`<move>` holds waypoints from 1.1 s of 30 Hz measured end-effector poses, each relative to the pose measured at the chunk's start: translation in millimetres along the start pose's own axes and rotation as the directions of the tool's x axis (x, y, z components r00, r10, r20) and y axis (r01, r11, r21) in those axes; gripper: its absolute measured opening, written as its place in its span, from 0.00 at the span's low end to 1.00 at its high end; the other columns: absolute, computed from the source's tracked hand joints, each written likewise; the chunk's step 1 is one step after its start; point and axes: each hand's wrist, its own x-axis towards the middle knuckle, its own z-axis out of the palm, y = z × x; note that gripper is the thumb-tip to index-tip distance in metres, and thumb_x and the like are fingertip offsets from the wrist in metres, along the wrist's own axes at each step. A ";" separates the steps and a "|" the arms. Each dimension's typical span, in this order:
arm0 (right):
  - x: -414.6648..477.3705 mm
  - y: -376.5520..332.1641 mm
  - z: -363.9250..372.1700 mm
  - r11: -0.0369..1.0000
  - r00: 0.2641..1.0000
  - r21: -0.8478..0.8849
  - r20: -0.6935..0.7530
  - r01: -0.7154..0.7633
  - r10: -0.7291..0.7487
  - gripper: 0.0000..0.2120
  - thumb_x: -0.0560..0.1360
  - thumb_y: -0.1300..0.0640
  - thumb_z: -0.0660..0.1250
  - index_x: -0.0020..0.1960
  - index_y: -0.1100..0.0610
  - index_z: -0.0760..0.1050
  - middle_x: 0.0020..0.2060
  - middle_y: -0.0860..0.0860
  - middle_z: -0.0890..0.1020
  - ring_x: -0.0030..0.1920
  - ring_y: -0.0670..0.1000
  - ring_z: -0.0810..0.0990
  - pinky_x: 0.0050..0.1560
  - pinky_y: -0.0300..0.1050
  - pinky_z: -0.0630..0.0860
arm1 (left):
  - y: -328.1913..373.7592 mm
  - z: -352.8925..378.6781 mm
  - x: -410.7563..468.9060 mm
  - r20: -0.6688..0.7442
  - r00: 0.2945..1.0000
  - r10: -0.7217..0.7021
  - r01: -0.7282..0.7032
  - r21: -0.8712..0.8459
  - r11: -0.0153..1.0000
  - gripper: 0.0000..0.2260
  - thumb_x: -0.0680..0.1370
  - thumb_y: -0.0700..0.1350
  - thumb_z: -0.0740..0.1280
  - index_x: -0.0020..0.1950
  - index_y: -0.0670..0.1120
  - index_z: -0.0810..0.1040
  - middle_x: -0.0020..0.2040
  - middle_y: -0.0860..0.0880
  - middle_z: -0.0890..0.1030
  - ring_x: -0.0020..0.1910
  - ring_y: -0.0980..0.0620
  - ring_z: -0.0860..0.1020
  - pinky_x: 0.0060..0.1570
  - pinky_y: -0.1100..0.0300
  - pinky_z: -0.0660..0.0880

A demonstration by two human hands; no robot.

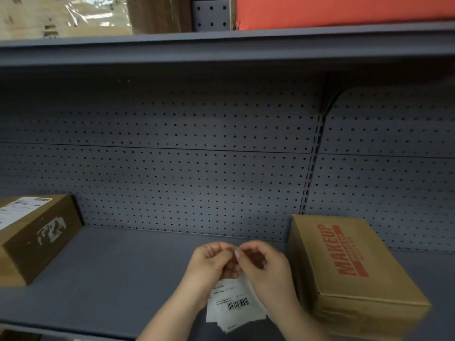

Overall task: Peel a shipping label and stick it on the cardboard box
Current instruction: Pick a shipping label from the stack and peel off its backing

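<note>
Head view: both hands meet above the grey shelf (110,271), low centre. Left hand (211,263) and right hand (266,267) pinch the top edge of a shipping label (234,301), fingers of each hand closed together on the paper at the same spot, fingertips nearly touching. Label hangs down between the wrists, barcode side facing camera; more sheets seem stacked behind it, edges fanned at the bottom. Cannot tell if the backing is separating. Cardboard box (349,267) with red "MAKEUP" print sits on the shelf just right of the right hand, not touched. Second brown box (37,232) at far left, already wearing a white label on top, torn patch on its side. Pegboard back panel (184,156) behind.
</note>
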 end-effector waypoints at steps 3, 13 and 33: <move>1.6 3.0 -9.3 0.999 0.999 0.036 -0.018 -0.034 0.035 0.04 0.70 0.59 0.74 0.40 0.51 0.82 0.38 0.45 0.85 0.38 0.43 0.83 0.40 0.35 0.79 | -3.6 8.5 -1.6 -0.009 0.997 0.071 -0.071 0.032 0.997 0.07 0.77 0.32 0.64 0.45 0.31 0.81 0.32 0.40 0.81 0.29 0.50 0.78 0.30 0.63 0.78; 9.6 0.6 -29.4 0.989 0.996 -0.133 -0.053 0.063 -0.070 0.07 0.69 0.62 0.73 0.35 0.51 0.81 0.30 0.48 0.83 0.34 0.43 0.81 0.35 0.32 0.75 | -3.5 26.1 -0.8 -0.039 0.979 0.200 -0.195 0.105 0.975 0.10 0.75 0.28 0.63 0.39 0.36 0.81 0.28 0.44 0.82 0.27 0.52 0.79 0.29 0.63 0.77; 32.2 -56.9 -126.6 0.961 0.876 0.262 -0.479 0.086 0.053 0.08 0.75 0.64 0.67 0.39 0.56 0.81 0.31 0.53 0.83 0.33 0.51 0.82 0.37 0.45 0.80 | -32.6 -79.2 63.2 -0.296 0.952 0.080 0.251 0.901 0.353 0.11 0.69 0.48 0.69 0.35 0.42 0.75 0.31 0.49 0.77 0.31 0.48 0.76 0.28 0.60 0.69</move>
